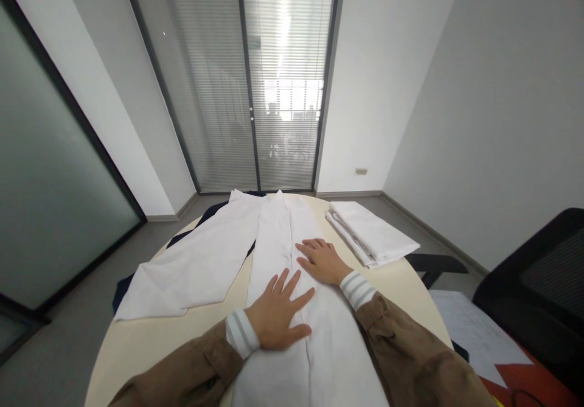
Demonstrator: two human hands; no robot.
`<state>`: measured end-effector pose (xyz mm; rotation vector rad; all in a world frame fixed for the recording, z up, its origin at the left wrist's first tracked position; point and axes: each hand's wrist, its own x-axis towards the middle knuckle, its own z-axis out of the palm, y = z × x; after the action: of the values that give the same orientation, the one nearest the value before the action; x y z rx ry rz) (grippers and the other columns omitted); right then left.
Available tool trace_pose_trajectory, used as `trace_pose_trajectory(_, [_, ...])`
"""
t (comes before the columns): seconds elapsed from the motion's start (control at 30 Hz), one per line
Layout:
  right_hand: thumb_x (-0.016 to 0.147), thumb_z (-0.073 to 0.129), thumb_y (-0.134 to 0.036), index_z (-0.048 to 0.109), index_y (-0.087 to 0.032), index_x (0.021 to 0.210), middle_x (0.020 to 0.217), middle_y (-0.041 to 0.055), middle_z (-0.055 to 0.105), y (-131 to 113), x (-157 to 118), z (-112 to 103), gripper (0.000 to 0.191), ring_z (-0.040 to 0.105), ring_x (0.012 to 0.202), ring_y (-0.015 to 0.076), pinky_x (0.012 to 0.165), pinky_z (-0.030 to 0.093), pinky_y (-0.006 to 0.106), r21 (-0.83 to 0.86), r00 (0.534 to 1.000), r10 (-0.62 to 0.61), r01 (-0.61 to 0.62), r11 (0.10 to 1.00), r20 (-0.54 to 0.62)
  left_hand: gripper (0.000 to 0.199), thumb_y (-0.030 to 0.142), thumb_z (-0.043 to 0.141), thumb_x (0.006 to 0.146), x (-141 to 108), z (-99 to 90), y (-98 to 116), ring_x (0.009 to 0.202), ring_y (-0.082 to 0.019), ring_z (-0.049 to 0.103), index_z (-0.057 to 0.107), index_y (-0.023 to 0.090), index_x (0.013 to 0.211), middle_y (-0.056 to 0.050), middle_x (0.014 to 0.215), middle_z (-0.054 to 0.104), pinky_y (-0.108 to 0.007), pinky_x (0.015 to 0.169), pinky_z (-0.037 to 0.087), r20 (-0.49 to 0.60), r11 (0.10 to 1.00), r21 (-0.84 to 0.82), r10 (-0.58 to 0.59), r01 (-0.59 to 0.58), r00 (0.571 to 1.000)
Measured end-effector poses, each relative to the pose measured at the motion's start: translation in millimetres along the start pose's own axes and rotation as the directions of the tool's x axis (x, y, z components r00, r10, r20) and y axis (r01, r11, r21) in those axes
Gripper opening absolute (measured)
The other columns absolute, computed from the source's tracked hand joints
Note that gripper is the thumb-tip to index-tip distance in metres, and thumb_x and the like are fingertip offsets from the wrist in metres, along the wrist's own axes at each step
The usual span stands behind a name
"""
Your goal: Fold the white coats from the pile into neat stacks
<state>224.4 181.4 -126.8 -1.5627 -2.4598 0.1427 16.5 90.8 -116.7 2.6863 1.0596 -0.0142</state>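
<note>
A white garment point(328, 340) lies spread lengthwise on the round table, its front seam running between my hands. One wide white sleeve point(201, 261) stretches out to the left. My left hand point(280, 316) rests on the cloth with its fingers spread. A little farther up and to the right, my right hand point(323, 261) lies on the same cloth, palm down with fingers extended. Neither hand grips anything. Dark navy fabric point(123, 291) shows from beneath the sleeve along the left edge.
A folded white cloth point(374, 230) lies at the table's right side. The pale round table point(137, 346) has a curved edge. A black chair point(542, 285) stands to the right, near papers point(474, 328) and a red item point(533, 376). Glass doors with blinds point(287, 78) are beyond.
</note>
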Motion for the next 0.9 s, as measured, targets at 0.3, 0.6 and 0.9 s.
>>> trace_pose_trajectory(0.3, [0.095,0.050,-0.036,0.064,-0.022,0.124,0.133,0.0120,0.059,23,19,13,0.035,0.051,0.122,0.0268,0.101,0.039,0.040,0.176,0.960,0.168,-0.130,0.976,-0.223,0.034,0.034,0.048,0.097,35,-15.1,-72,0.128,-0.027,0.052,0.066,0.020,0.123,-0.013,0.138,0.056,-0.045,0.113,0.036,-0.522,0.950,-0.301,-0.231,0.076,0.821])
trace_pose_trajectory(0.6, [0.092,0.053,-0.041,0.053,-0.023,0.139,0.133,0.0122,0.061,65,54,29,0.051,0.050,0.128,0.0323,0.107,0.036,0.050,0.319,0.910,0.380,-0.315,0.894,-0.164,0.037,0.023,0.056,0.089,88,-17.7,-163,0.137,-0.028,0.045,0.067,0.013,0.123,-0.017,0.141,0.056,-0.044,0.117,0.027,-0.462,0.661,-0.726,-0.675,0.193,0.575])
trace_pose_trajectory(0.9, [0.083,0.060,-0.025,0.069,-0.016,0.118,0.127,0.0126,0.067,90,93,46,0.038,0.060,0.122,0.0255,0.111,0.038,0.042,0.569,0.898,0.385,-0.206,0.796,-0.213,0.037,0.021,0.063,0.082,117,-21.5,-181,0.125,-0.029,0.059,0.071,0.008,0.115,-0.019,0.127,0.066,-0.040,0.111,0.038,-0.376,0.527,-0.837,-0.747,0.145,0.548])
